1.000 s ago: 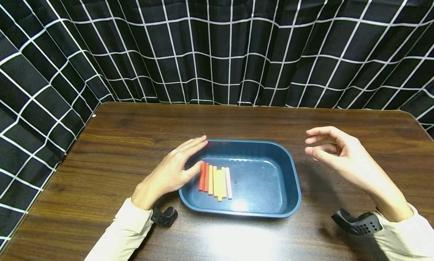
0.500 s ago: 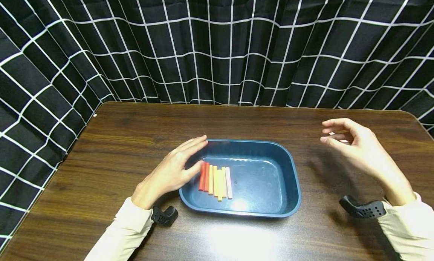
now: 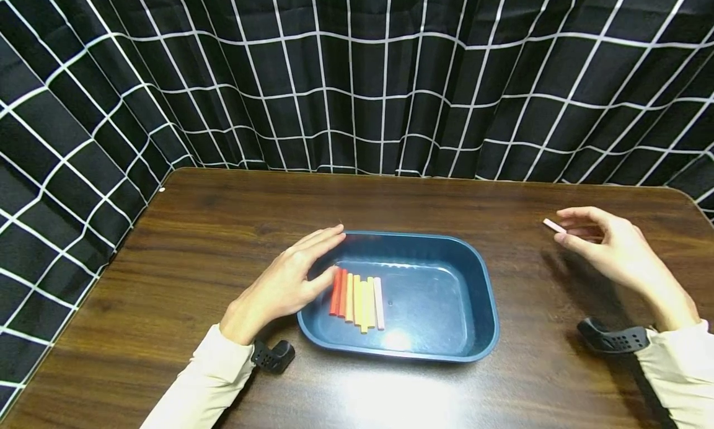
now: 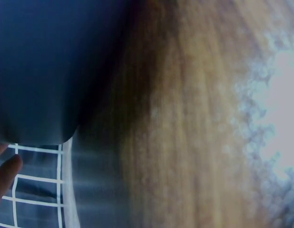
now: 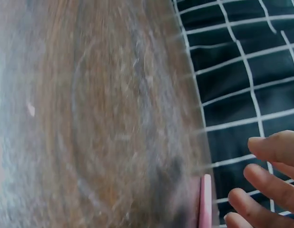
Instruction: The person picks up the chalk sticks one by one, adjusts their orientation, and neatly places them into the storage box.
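In the head view, my left hand [image 3: 287, 280] rests at the left end of a dark blue tray [image 3: 484, 342], fingertips on the far rim and thumb reaching over the side. Inside lies a row of chalk sticks [image 3: 357, 302]: two red, several orange to yellow, one pale pink. Off to the right, my right hand [image 3: 610, 249] pinches a pale pink chalk stick [image 3: 553, 225] above the table, its free end pointing up and left. The right wrist view shows this stick [image 5: 205, 202] upright at the bottom beside several fingers [image 5: 270, 156]; the thumb is hidden there.
The brown wooden table [image 3: 251, 212] backs onto a black curtain [image 3: 357, 75] with white grid lines, which also hangs along the left side. A small white bit [image 3: 162, 189] lies at the far left corner. Black straps circle both wrists.
My right hand has moved right, away from the tray, and the pink chalk stick now shows clearly at its fingertips. My left hand and the chalk row have stayed put.
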`<state>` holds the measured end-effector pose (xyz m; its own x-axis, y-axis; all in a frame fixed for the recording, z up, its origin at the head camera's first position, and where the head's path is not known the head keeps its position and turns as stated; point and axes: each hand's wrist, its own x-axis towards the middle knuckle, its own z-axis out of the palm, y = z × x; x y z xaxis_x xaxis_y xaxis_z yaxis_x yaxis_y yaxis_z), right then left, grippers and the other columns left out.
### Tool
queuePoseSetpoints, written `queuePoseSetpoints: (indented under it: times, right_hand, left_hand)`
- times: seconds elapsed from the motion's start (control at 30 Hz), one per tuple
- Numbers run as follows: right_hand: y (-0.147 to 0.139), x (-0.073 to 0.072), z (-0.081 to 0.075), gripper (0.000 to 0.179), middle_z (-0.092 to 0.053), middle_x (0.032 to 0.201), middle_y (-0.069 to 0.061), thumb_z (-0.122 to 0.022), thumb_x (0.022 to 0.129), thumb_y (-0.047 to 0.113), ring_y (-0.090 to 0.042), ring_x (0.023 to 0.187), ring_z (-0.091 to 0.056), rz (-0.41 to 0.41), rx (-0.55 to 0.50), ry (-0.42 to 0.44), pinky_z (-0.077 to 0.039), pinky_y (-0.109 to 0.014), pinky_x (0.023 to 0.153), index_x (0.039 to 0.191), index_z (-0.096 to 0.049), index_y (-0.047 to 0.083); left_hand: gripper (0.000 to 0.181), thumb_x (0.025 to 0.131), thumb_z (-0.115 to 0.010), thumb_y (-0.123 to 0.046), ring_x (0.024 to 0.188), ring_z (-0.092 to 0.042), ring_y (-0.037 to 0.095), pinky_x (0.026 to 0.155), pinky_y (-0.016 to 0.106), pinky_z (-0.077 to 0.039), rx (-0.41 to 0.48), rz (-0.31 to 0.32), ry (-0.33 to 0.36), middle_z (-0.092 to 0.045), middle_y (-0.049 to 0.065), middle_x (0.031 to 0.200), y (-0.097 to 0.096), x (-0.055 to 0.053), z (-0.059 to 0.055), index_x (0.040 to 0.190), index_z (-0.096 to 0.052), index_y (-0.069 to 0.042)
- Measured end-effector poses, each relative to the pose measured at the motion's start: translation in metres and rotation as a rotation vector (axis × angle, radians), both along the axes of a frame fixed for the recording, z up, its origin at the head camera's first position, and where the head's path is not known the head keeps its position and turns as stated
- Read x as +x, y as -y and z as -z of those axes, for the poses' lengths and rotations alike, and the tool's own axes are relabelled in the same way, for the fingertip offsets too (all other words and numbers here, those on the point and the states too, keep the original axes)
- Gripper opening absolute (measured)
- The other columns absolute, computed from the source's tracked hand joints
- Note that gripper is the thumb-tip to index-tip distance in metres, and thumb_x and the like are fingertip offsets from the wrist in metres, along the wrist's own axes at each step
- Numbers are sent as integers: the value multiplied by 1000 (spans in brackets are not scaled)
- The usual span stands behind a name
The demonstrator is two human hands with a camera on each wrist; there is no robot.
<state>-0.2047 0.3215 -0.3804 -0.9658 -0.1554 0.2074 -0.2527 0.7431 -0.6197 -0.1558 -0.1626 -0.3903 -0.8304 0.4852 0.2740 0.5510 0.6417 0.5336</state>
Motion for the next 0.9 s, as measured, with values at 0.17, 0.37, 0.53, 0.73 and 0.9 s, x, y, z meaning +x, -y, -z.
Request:
queuePoseSetpoints:
  times: [0.17,0.37,0.53,0.73,0.9]
  right_hand:
    - [-11,-2,6,38,-45,87,47,-71,90,16,30,77,-45,46,74,8,-39,-3,62,122,-62,-2]
    - [-14,-5,12,38,-73,106,-19,-70,91,17,33,82,-33,46,155,8,-38,-14,65,121,-63,-4]
    - [-14,-7,16,36,-64,115,-36,-68,92,15,33,86,-27,24,179,-7,-34,-19,66,122,-62,-5]
    - [-16,-7,20,32,-69,101,-31,-69,89,6,26,80,-34,0,219,-34,-34,-20,61,118,-64,-4]
    - [-16,-6,22,30,-71,88,-24,-69,83,-7,24,71,-41,-36,227,-63,-36,-12,58,112,-64,-8]
  left_hand:
    - [54,93,-66,-20,145,-41,29,121,45,-33,-1,4,8,-46,7,155,-1,-1,0,144,-52,-6]
    - [54,93,-65,-19,145,-41,29,121,46,-33,-1,-4,18,-46,6,155,1,-1,0,144,-52,-6]
    - [54,93,-66,-19,144,-41,30,120,47,-34,0,-2,5,-46,7,154,1,-1,1,143,-52,-6]
    - [54,93,-66,-19,145,-41,29,120,46,-33,-1,-4,6,-46,7,155,1,0,0,144,-51,-5]
    - [53,93,-66,-18,144,-42,30,120,45,-33,-4,-3,-3,-46,7,154,1,0,1,143,-52,-6]
